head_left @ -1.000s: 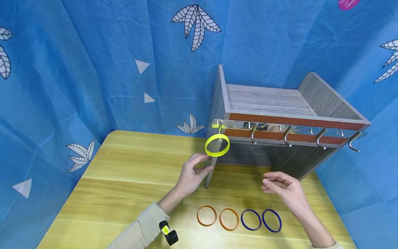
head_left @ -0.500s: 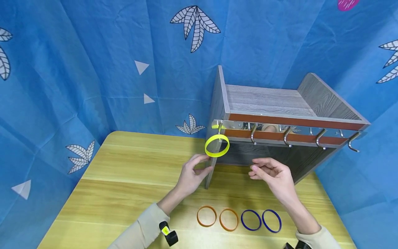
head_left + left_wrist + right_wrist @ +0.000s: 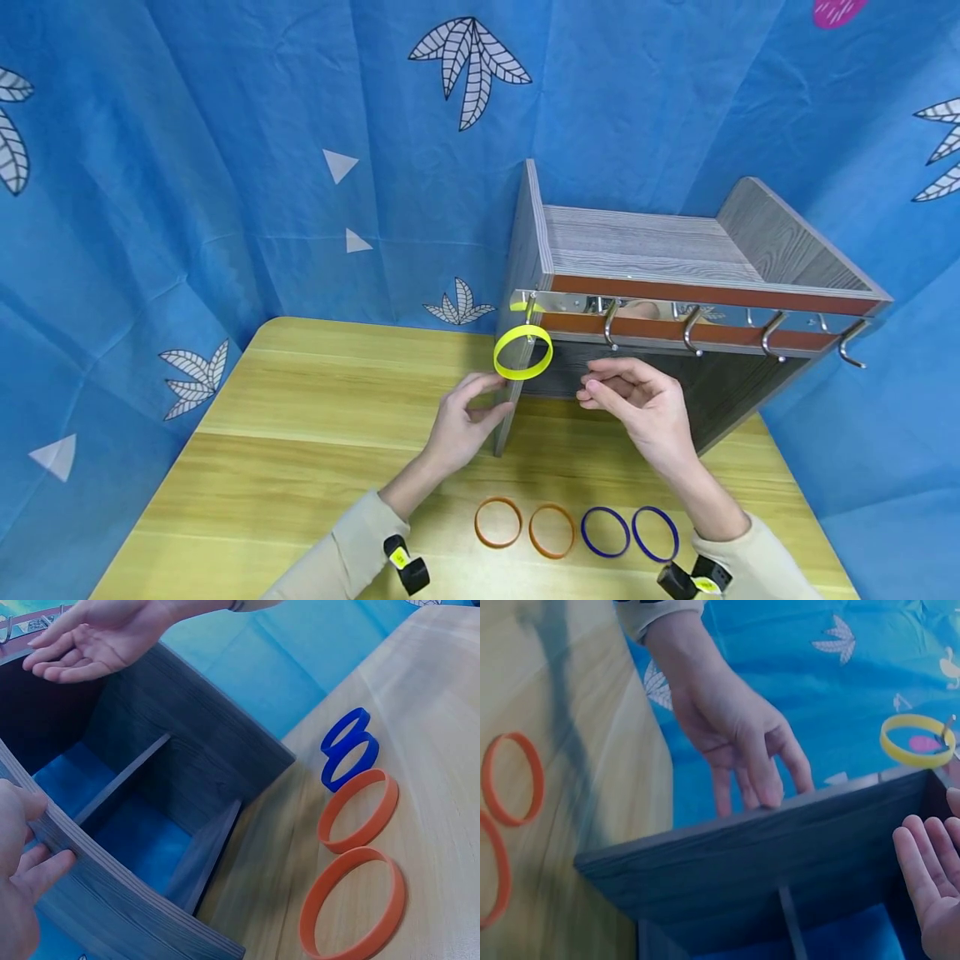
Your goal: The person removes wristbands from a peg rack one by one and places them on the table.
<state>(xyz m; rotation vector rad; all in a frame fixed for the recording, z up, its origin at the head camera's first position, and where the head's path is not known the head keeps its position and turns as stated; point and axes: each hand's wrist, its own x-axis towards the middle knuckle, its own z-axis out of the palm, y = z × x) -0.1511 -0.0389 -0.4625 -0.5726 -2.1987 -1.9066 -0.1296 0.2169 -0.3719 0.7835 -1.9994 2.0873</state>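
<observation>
A yellow wristband (image 3: 523,352) hangs from the leftmost hook of the grey wooden hook shelf (image 3: 652,242). Just below it, my left hand (image 3: 463,421) grips the front edge of the shelf's left side panel, thumb and fingers on either side, as the right wrist view also shows. My right hand (image 3: 637,408), palm inward and fingers loosely bent, is in the air before the shelf's opening and holds nothing. On the table in front lie two orange wristbands (image 3: 476,523) and two dark blue wristbands (image 3: 583,533), side by side in a row.
Several bare metal hooks (image 3: 690,332) stick out along the shelf's front rail. The wooden table (image 3: 300,450) extends to the left, and a blue curtain (image 3: 315,108) with leaf prints hangs behind and at the sides.
My right hand has moved left and up, toward the yellow wristband. The left hand stays on the side panel, and the wristbands have not moved.
</observation>
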